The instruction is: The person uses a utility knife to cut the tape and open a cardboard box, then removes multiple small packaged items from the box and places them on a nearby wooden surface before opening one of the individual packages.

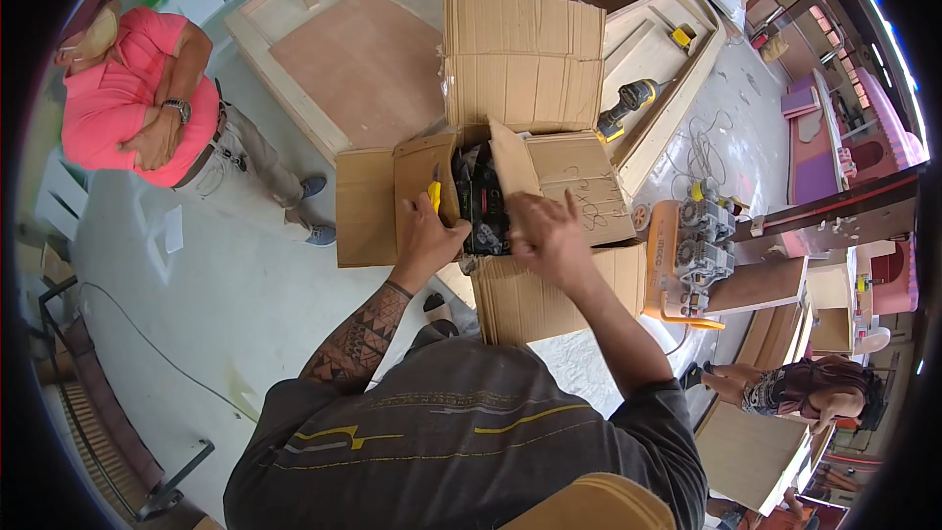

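An open cardboard box (523,59) stands before me with its flaps folded outward. Inside it lie black plastic-wrapped packages (481,201). My left hand (429,240) is closed around a yellow utility knife (435,194) whose blade points up and away from me, beside the left wall of the box. Over the right part of the opening, a narrow cardboard piece (513,159) stands tilted. My right hand (552,238) is closed at the lower end of that piece, slightly blurred; its fingertips are partly hidden.
A cordless drill (626,110) rests on a wooden frame behind the box. To the right stands an orange air compressor (667,265). A person in a pink shirt (137,98) stands at the left with folded arms; another person (814,393) is at the far right.
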`<action>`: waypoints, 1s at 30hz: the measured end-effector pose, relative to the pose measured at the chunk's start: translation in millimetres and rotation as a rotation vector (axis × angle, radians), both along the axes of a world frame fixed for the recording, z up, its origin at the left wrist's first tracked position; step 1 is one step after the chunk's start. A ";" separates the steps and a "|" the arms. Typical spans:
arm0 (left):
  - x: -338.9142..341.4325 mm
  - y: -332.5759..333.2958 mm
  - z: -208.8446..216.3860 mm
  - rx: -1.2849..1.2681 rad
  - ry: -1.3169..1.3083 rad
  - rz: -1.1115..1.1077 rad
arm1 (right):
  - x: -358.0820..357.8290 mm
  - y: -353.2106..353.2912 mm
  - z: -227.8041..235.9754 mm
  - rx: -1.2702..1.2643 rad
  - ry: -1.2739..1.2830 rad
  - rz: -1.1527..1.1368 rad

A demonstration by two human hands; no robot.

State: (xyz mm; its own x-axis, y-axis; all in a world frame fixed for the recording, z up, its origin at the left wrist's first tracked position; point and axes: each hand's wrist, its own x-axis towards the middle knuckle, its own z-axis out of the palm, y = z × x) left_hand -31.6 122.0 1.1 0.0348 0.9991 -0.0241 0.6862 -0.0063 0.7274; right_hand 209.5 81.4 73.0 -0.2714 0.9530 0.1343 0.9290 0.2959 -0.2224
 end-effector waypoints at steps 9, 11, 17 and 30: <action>6.7 3.9 7.0 -0.036 0.025 0.004 | 191.7 5.8 45.9 0.815 1.260 -0.513; 10.2 3.5 6.5 -0.020 0.033 0.032 | 231.3 11.0 41.5 0.852 1.223 -0.538; 15.5 0.7 8.4 -0.030 0.099 0.061 | 303.4 46.2 -22.1 0.559 1.718 -0.668; 19.1 -6.2 -6.0 0.065 0.198 0.159 | 395.0 4.8 -249.4 -0.160 2.159 -1.023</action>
State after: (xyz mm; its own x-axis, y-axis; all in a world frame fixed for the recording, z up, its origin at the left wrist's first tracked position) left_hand -12.6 115.8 -4.9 -0.1216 0.9913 0.0500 0.8113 0.0703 0.5804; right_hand 604.5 86.2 -176.4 0.4631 0.6676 -0.5830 -0.7666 -0.0285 -0.6415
